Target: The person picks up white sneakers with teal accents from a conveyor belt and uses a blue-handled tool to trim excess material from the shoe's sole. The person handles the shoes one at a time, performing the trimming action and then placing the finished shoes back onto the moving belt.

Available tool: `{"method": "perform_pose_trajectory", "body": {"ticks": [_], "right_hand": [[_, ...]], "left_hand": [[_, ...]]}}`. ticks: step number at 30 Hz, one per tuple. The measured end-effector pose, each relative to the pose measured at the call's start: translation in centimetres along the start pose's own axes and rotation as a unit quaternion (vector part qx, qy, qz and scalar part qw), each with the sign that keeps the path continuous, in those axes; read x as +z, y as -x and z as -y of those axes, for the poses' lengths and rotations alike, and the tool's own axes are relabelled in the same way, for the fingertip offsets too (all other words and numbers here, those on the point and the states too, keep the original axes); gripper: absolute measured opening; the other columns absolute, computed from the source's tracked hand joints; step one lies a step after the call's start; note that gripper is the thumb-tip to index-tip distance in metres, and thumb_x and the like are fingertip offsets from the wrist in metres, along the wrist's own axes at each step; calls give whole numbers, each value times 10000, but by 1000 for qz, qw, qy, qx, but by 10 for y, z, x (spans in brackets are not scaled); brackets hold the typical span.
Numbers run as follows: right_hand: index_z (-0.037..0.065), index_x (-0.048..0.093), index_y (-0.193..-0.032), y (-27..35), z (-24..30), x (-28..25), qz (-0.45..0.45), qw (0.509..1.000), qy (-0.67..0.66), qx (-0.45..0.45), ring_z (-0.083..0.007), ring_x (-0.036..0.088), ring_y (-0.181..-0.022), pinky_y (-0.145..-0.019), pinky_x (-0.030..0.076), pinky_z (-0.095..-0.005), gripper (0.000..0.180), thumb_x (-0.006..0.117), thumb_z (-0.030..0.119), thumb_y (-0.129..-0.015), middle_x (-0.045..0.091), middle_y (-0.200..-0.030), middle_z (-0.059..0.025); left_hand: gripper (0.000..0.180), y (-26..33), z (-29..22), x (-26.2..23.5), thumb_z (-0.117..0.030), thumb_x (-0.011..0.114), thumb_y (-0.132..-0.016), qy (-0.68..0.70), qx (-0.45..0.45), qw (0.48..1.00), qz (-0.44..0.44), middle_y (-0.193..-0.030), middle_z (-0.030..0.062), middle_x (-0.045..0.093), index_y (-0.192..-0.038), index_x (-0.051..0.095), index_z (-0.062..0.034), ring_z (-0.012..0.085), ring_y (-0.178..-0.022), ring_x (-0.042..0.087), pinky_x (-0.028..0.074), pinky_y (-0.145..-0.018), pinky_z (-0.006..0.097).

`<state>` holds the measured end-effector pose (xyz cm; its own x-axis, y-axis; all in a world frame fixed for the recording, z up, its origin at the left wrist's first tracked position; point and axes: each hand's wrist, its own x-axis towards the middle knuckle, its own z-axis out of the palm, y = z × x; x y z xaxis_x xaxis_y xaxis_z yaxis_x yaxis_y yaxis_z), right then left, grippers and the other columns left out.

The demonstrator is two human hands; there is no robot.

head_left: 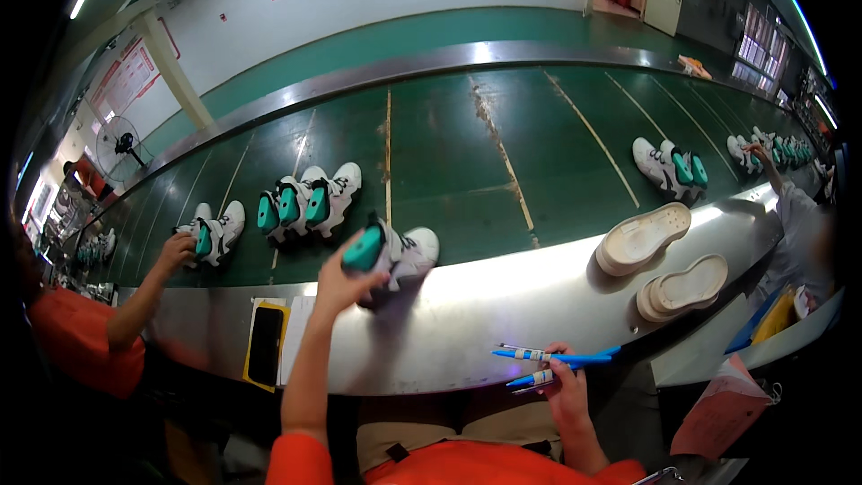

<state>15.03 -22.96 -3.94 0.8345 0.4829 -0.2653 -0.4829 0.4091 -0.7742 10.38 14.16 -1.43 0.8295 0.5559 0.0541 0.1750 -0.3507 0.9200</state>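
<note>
A white and grey sneaker [416,253] with a green shoe last [363,251] in its opening is gripped in my left hand [339,282], at the near edge of the green conveyor belt. My thumb lies along its side. Low on the right, my right hand [567,388] is closed around several blue pens [539,356] that look like marking pens, their tips pointing left over the metal ledge. To the left of my sneaker, several similar sneakers [339,189] with green lasts stand close together on the belt.
A black phone [265,346] lies on the metal ledge [431,341] by my left forearm. Two cream shoe soles [642,238] rest at the ledge's right. A co-worker's hand [175,251] touches sneakers [218,232] at left; another worker reaches in at right. A pink booklet [723,409] hangs lower right.
</note>
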Motion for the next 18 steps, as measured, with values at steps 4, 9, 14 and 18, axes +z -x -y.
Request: {"method": "perform_pose_trajectory", "body": {"ticks": [4, 9, 14, 18], "right_hand": [[61, 484, -997, 0, -5, 8, -26, 1000, -2, 6, -96, 504, -614, -477, 411, -223, 161, 492, 122, -848, 502, -745, -29], [68, 476, -1020, -3, -2, 12, -36, 999, -1, 9, -72, 462, -600, -445, 369, -200, 190, 501, 132, -843, 476, -749, -12], [63, 476, -1003, -9, -2, 4, -43, 997, -11, -64, -72, 477, -623, -487, 395, -206, 180, 536, 103, -838, 477, -744, -13], [63, 466, -1036, -18, -6, 15, -81, 991, -23, -103, -74, 477, -678, -543, 408, -198, 212, 527, 97, -836, 476, -786, -15]], "left_hand": [[768, 110, -36, 51, -145, 756, -660, -65, 43, 995, -64, -1136, 139, 565, -1304, 363, -1, 177, -1027, 548, 412, -895, 298], [827, 157, -48, 95, -345, 682, -729, -183, 36, 981, -52, -1163, 223, 517, -1341, 251, 7, 342, -976, 573, 471, -783, 366], [558, 102, -67, 58, -255, 575, -828, -118, -106, 982, 99, -1073, 209, 575, -1305, 367, -54, 280, -985, 581, 462, -773, 316], [590, -3, 17, 72, -536, 487, -811, -72, 14, 997, 28, -991, 162, 621, -1093, 578, -26, 302, -868, 603, 442, -810, 343]]}}
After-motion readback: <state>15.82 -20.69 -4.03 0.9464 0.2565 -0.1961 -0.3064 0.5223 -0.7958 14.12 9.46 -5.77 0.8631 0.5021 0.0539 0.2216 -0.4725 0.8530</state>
